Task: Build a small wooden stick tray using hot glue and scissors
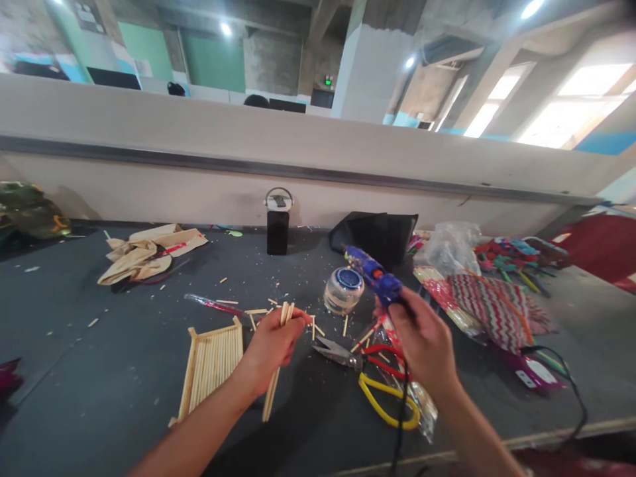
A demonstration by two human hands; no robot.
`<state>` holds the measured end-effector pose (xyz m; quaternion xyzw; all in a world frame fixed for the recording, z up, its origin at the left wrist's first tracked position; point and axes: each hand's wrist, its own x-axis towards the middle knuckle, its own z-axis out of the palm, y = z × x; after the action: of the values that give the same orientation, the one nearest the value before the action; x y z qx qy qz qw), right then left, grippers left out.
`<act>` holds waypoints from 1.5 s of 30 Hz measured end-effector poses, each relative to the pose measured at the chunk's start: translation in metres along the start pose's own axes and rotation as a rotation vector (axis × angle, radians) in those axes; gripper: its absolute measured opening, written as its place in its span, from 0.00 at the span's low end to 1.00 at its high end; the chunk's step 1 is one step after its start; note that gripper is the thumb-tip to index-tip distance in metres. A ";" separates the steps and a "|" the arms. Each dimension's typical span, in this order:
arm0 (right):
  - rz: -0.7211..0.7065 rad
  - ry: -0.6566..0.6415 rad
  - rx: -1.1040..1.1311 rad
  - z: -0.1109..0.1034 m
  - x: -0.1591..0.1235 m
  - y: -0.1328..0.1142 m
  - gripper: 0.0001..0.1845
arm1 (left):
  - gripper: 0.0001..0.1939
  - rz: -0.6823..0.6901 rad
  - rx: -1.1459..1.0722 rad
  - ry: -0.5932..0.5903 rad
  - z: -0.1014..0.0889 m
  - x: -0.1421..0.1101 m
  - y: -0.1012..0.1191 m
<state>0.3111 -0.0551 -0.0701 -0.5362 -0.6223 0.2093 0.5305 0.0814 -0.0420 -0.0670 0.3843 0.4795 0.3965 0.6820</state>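
Observation:
My left hand (278,341) is closed around a few thin wooden sticks (271,391), which stick out above and below the fingers. Left of it, a small frame of wooden sticks (214,361), filled with parallel sticks, lies on the dark table. My right hand (422,334) grips a blue glue gun (372,271), its nozzle pointing up and left above a clear jar with a blue lid (344,290). A black cord runs down from the glue gun. Between the hands lie pliers (348,358) with one red and one yellow handle, jaws towards the left hand.
Stick offcuts are scattered mid-table. A phone (277,232) leans on a white container at the back, near a black pouch (372,235). Crumpled tan material (149,255) lies at left. Stick packets (450,305), a zigzag-patterned cloth (491,308) and a plastic bag (450,245) lie at right.

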 end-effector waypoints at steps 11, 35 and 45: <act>-0.403 -0.391 -0.317 -0.030 0.095 0.067 0.15 | 0.17 -0.073 0.095 -0.011 -0.022 -0.028 -0.015; -0.224 -0.025 -0.358 -0.018 0.007 -0.014 0.11 | 0.11 0.078 -0.589 0.046 -0.035 -0.034 -0.023; -0.382 0.278 -0.586 0.031 -0.013 -0.016 0.21 | 0.12 0.010 -0.597 -0.033 -0.026 -0.042 -0.035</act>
<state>0.2747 -0.0629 -0.0730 -0.5627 -0.6666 -0.1551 0.4636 0.0529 -0.0902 -0.0902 0.1755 0.3285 0.5170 0.7707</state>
